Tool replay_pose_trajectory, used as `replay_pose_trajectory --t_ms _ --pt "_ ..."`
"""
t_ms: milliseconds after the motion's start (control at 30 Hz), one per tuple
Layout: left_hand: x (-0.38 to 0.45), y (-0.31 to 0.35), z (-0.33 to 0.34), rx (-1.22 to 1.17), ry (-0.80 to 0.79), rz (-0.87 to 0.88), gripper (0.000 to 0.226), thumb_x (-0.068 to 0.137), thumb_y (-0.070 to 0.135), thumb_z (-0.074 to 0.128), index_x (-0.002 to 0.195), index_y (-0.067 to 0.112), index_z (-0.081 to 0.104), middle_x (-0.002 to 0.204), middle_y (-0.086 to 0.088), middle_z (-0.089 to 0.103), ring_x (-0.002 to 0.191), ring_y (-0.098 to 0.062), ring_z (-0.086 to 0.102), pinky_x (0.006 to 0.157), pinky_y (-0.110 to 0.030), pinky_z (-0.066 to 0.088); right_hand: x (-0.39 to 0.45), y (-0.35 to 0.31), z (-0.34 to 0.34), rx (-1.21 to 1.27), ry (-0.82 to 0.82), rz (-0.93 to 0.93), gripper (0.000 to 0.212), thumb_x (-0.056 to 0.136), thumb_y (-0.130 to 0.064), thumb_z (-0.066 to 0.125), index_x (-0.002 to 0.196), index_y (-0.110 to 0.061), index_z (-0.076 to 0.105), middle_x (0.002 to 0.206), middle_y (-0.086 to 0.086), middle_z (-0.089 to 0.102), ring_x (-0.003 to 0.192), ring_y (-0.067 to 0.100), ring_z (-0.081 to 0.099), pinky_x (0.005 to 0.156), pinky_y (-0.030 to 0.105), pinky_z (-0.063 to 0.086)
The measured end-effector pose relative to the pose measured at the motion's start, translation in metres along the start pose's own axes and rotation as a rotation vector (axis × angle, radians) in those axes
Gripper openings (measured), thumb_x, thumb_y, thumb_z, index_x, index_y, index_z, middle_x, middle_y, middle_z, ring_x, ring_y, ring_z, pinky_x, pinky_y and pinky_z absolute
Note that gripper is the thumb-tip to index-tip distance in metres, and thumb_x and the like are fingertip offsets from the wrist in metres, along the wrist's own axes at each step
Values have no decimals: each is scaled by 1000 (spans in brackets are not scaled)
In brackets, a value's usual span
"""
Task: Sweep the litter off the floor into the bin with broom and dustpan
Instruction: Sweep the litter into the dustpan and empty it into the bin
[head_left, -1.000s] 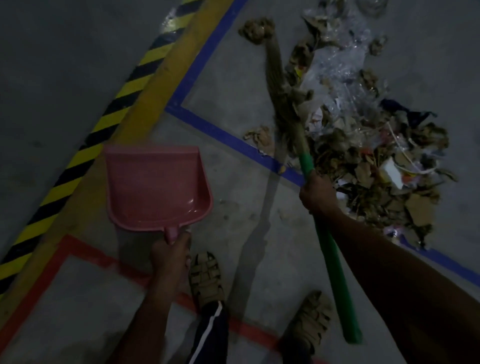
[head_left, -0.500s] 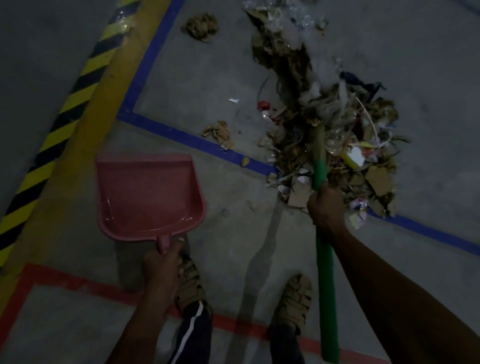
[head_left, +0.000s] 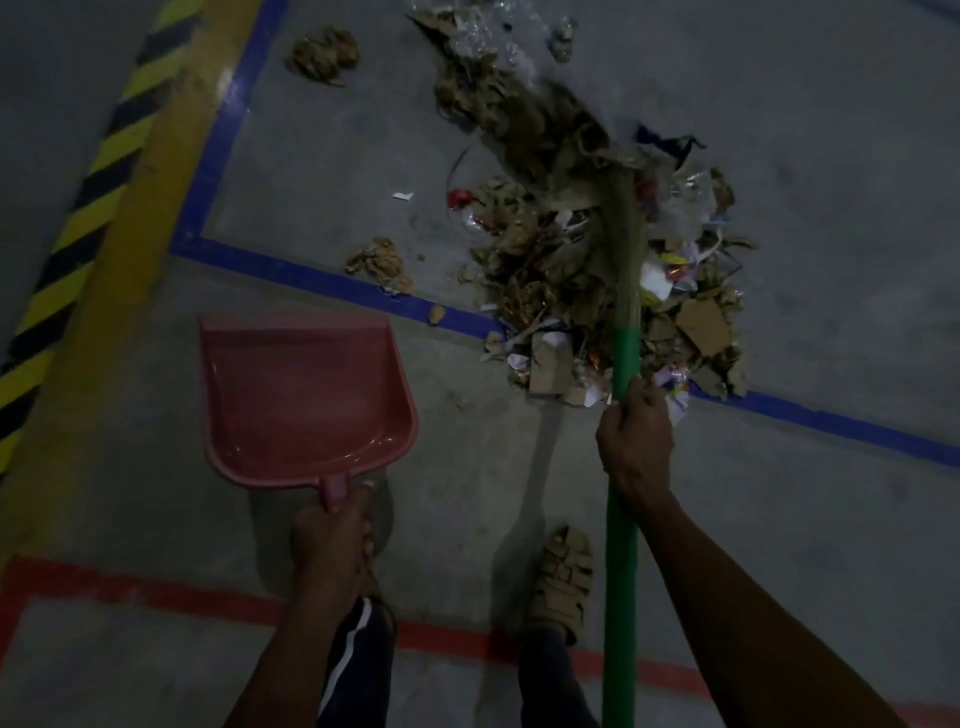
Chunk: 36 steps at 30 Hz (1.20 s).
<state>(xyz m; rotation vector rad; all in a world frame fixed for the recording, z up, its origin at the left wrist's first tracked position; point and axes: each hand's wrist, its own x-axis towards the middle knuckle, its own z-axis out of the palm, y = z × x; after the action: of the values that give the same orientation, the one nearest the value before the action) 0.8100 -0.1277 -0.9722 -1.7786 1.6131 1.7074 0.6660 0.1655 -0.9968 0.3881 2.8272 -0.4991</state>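
The grey concrete floor (head_left: 311, 171) carries a heap of litter (head_left: 597, 270), torn cardboard, paper scraps and clear plastic, lying just beyond the right grip (head_left: 635, 441) and spilling over a blue tape line (head_left: 291, 270). Two crumpled brown wads lie apart from the heap, one (head_left: 382, 260) beside the blue line ahead of the left grip (head_left: 332, 540), another (head_left: 323, 52) farther off. A red tape line (head_left: 156, 590) crosses the floor nearer than both grips, and a yellow band with black-and-yellow stripes (head_left: 88, 208) runs far to the left.

Floor (head_left: 322, 171): grey concrete, lying dimly lit.
Markings: blue line (head_left: 291, 273), red line (head_left: 156, 590), yellow-black hazard stripe (head_left: 98, 187) running across it.
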Motion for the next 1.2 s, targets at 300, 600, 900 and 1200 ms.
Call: replay_pose_trajectory --t_ms 300,600,900,1200 --pt "-6 17 22 -6 -27 49 29 94 17 69 72 13 49 50 -3 46 33 -14 39 46 -22 34 14 11 -10 161 43 52 53 87 -34 30 121 0 53 73 16 58 54 31 60 42 47 53" --pt "16 52 -1 34 -29 32 27 91 22 72 73 9 57 58 -8 52 40 -19 43 51 -23 37 6 -41 -7 317 74 81 61 91 -48 30 130 -7 50 84 17 56 60 29 63 46 46 56" --pt "73 127 -69 28 15 97 29 90 20 74 70 9 56 60 -13 52 34 -16 42 51 -25 37 -15 -159 29 389 19 -42 48 91 -42 35 120 -9 55 87 11 54 66 31 62 54 51 56" --pt "97 118 -92 18 30 86 29 91 20 72 69 12 55 56 -7 50 36 -16 42 52 -25 36 -43 -206 81 169 -253 -282 43 100 -22 44 136 0 51 100 9 49 72 19 49 64 27 39"
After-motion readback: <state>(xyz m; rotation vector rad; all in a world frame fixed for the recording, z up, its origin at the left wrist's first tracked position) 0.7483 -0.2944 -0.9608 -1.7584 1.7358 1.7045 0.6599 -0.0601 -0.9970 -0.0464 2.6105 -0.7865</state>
